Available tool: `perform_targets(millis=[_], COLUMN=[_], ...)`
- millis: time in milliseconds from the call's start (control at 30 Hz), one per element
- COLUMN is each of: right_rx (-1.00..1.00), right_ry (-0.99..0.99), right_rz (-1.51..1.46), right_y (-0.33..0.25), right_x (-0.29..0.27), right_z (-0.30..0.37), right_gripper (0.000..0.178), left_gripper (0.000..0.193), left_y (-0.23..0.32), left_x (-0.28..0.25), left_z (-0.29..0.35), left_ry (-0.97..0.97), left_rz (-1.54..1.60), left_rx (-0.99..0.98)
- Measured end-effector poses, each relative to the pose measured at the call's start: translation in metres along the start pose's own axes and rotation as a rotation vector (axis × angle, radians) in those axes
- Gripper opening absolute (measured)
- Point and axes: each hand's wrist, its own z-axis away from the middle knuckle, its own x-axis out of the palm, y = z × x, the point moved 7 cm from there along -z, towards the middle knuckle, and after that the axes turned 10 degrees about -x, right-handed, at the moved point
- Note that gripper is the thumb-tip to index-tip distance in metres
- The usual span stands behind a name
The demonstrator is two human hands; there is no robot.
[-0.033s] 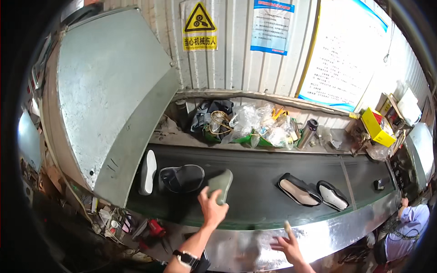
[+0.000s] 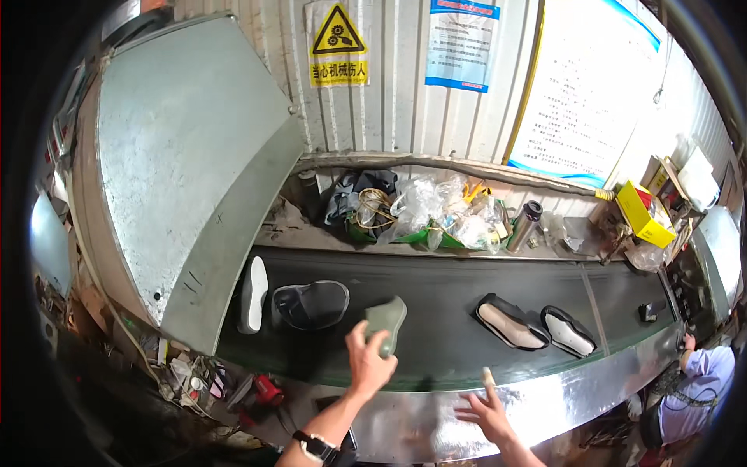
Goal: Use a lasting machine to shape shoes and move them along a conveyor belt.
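Note:
My left hand [image 2: 372, 364], with a dark watch on the wrist, pinches the lower end of an olive-green shoe sole [image 2: 384, 319] between thumb and fingers. The sole is tilted above a dark conveyor belt [image 2: 436, 292]. My right hand [image 2: 489, 412] hovers over the belt's shiny metal front edge, fingers spread, holding nothing; one raised digit has a pale tip. Left of my left hand, a dark rounded piece with a pale rim [image 2: 311, 305] lies beside a white sole [image 2: 253, 296]. Further right are a black shoe with a beige inside [image 2: 511, 323] and another with a white inside [image 2: 568, 333].
A large metal hood [image 2: 187, 156] covers the belt's left end. Behind the belt, a ledge holds plastic bags [image 2: 436, 206], a flask [image 2: 525, 226] and a yellow box [image 2: 646, 214]. A small black object [image 2: 650, 313] sits at the right. Another person [image 2: 696, 397] is at the far right.
My left hand and the green sole have shifted slightly right and down. My right hand has moved a little left. The other shoe pieces look unmoved.

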Motion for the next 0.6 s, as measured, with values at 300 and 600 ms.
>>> perform_targets(millis=[300,600], right_rx=[0.291,-0.067], right_ry=[-0.117,0.098], right_rz=[0.434,0.702], right_y=[0.013,-0.007], right_x=[0.057,-0.111], right_z=[-0.041,0.051], right_gripper=[0.125,0.136], left_gripper=[0.032,0.057], left_y=[0.123,-0.162], left_x=[-0.017,-0.078], left_z=[0.1,-0.083], left_ry=[-0.676,-0.297], left_rz=[0.383,-1.062], left_rx=[0.615,0.206])
